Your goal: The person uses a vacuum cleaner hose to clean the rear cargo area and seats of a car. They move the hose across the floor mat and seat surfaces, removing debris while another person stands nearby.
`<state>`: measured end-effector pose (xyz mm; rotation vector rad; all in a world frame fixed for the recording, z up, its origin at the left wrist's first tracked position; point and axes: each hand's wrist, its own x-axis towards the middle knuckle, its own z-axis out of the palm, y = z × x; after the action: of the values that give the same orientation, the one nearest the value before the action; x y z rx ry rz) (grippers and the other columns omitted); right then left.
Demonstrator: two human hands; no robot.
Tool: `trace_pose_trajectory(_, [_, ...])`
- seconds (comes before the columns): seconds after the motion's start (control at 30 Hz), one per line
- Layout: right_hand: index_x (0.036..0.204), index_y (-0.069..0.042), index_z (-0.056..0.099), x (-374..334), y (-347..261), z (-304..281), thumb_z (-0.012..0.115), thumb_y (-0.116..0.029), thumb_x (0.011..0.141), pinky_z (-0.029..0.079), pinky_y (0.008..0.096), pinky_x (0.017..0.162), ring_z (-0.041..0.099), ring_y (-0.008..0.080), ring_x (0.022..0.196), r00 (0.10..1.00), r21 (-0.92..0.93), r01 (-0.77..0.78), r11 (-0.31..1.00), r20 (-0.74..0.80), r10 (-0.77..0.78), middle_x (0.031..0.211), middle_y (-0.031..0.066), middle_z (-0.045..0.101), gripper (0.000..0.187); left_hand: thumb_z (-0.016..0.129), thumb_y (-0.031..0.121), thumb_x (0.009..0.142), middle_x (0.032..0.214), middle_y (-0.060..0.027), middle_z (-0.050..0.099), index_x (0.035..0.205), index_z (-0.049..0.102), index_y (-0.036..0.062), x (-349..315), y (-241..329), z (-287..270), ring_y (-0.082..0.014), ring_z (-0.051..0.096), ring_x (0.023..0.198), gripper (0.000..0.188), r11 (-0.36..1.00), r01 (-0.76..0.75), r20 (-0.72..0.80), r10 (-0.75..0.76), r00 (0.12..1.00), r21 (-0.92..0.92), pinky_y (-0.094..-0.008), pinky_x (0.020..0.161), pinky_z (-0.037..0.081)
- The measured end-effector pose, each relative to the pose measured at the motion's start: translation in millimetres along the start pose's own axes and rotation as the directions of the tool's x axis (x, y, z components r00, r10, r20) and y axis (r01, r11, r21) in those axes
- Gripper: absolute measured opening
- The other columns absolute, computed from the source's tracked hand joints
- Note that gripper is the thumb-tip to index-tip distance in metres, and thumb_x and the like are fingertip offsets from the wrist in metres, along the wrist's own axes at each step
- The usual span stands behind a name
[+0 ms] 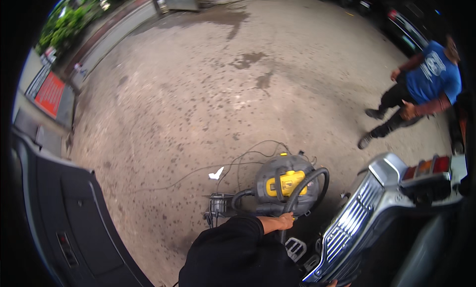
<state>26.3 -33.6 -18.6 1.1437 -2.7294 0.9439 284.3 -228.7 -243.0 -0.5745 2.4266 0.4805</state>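
Note:
My left hand (283, 222), at the end of a black sleeve, is closed around the ribbed grey hose (297, 191) of a vacuum cleaner. The vacuum cleaner (286, 183) has a rounded grey body with a yellow top and stands on the ground just beyond that hand. From its upper right side the hose loops back to my grip. At the bottom edge, beside the chrome step bumper (349, 220) of a vehicle, only a few fingers of my right hand (338, 283) show. Whatever those fingers hold or touch is cut off.
An opened black door panel (74, 217) fills the lower left. Dark cords (186, 179) trail over the ground near a white scrap (216, 173). A red tail light (441, 164) sits above the bumper. Someone in a blue shirt (436, 76) walks at the right, near parked vehicles.

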Motion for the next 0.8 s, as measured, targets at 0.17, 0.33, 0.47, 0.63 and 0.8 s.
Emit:
trace_pose_trajectory(0.17, [0.133,0.01,0.042,17.2,13.2,13.8,0.082,-0.04,0.072,0.032,0.0509,0.107,0.046,0.0458,0.121,0.995,0.226,0.07,0.972,-0.082,-0.053,0.129,0.0331,0.049,0.088,0.074,0.025,0.07,0.11,-0.0046,0.067,0.096,0.074,0.0155,-32.4,-10.6,16.4,-0.0241,0.055,0.116,0.028,0.997,-0.022,-0.204,0.007,0.979,-0.073,-0.0409,0.112,0.026])
trace_pose_trajectory(0.33, [0.13,0.01,0.045,27.6,15.7,32.5,0.083,-0.033,0.07,0.034,0.0517,0.105,0.049,0.0463,0.118,0.992,-0.075,0.123,0.99,-0.029,-0.126,0.126,0.033,0.051,0.083,0.073,0.024,0.067,0.109,-0.0049,0.067,0.092,0.074,0.0166,-48.2,-3.2,43.9,-0.0245,0.055,0.115,0.025,0.99,0.049,-0.301,-0.086,0.95,-0.129,-0.0415,0.113,0.026])
trace_pose_trajectory(0.47, [0.131,0.009,0.045,15.0,5.1,18.0,0.083,-0.04,0.069,0.033,0.0528,0.106,0.048,0.0468,0.118,0.983,-0.103,0.161,0.982,-0.076,-0.169,0.126,0.0335,0.051,0.088,0.073,0.023,0.068,0.109,-0.0051,0.067,0.091,0.074,0.0171,-41.2,4.7,45.5,-0.0239,0.053,0.117,0.024,0.993,0.072,-0.351,-0.101,0.931,-0.095,-0.0415,0.113,0.025])
trace_pose_trajectory(0.63, [0.133,0.008,0.045,-36.3,-33.9,-25.6,0.072,-0.052,0.077,0.03,0.0521,0.108,0.044,0.0459,0.124,0.959,-0.249,0.257,0.934,-0.052,-0.278,0.133,0.0326,0.047,0.086,0.075,0.022,0.065,0.108,-0.0037,0.066,0.094,0.074,0.0185,-45.3,2.4,37.9,-0.0224,0.054,0.115,0.03,0.997,0.003,-0.297,-0.028,0.955,-0.082,-0.0406,0.111,0.027])
trace_pose_trajectory(0.8, [0.145,0.007,0.026,-33.6,-62.8,9.8,0.056,0.001,0.076,0.026,0.0356,0.114,0.039,0.0373,0.133,0.924,0.156,-0.375,0.914,-0.011,0.381,0.142,0.0328,0.038,0.076,0.073,0.021,0.065,0.105,-0.0032,0.066,0.092,0.073,0.0194,-50.5,-9.6,32.9,-0.0211,0.054,0.11,0.028,0.996,-0.066,-0.235,0.051,0.971,-0.055,-0.0381,0.102,0.031])
